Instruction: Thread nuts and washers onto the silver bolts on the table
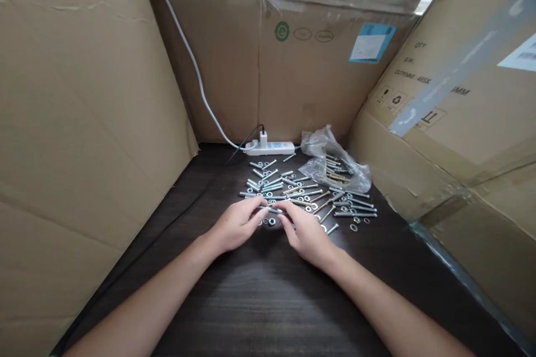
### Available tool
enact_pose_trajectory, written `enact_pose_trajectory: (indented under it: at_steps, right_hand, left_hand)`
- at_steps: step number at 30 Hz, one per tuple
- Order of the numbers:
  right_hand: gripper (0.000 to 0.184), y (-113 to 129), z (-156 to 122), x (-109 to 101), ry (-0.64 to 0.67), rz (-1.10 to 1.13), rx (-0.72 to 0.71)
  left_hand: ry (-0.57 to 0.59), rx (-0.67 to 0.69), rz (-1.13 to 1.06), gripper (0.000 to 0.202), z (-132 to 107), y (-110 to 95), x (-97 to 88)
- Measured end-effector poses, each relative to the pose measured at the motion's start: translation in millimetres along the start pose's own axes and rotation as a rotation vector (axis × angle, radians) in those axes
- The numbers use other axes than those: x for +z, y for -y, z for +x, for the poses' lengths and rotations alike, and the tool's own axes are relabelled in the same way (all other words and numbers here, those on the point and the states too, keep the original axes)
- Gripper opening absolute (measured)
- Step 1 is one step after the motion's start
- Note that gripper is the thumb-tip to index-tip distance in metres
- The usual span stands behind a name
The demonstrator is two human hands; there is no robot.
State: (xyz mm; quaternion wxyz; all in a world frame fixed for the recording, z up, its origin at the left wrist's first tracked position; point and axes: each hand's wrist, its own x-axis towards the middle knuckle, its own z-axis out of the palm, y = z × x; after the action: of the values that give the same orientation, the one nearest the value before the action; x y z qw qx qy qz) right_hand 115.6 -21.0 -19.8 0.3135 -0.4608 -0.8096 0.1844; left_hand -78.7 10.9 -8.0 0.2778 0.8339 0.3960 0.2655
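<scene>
Between my two hands a slim silver bolt [273, 210] lies roughly level, just above the near edge of the loose hardware. My left hand [240, 225] pinches its left end between thumb and fingers. At its right end, the thumb and fingers of my right hand [305, 231] close on it. Whether a nut or sleeve sits on the bolt under my fingertips is hidden. Just beneath the hands lies a nut [272, 222]. Beyond them spread several silver and brassy bolts [312, 192], with washers [354, 228] and nuts among them.
A clear plastic bag [358, 175] with more bolts lies at the back right. Behind the hardware stands a white power strip [285, 148] with a plug and cables. A black cable [180, 216] crosses the dark table's left side. Cardboard boxes [218, 67] wall in three sides.
</scene>
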Motion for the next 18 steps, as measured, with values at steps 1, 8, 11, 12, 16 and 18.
enact_pose_trajectory:
  at_steps: [1,8,11,12,16,18]
  right_hand:
    - [0.028,-1,0,0,-0.002,-0.011,0.007]
    - [0.029,3,-1,-5,0.047,-0.033,-0.004]
    - [0.020,3,0,-5,0.069,-0.039,0.002]
    - [0.019,1,1,-5,0.064,-0.046,0.007]
    - [0.017,-6,3,-4,0.008,-0.085,0.034]
    - [0.017,-9,4,-5,-0.020,-0.099,0.045]
  left_hand:
    - [-0.008,-0.009,0.002,0.022,0,0,-1.1]
    - [-0.009,0.040,-0.009,0.019,0,-2,2.9]
    - [0.010,0.059,0.007,0.018,-1,-4,4.2]
    - [0.017,0.060,0.015,0.017,-1,-4,4.0]
    - [0.016,0.037,0.085,0.014,0,2,2.9]
    - [0.033,0.049,0.133,0.011,0,6,3.0]
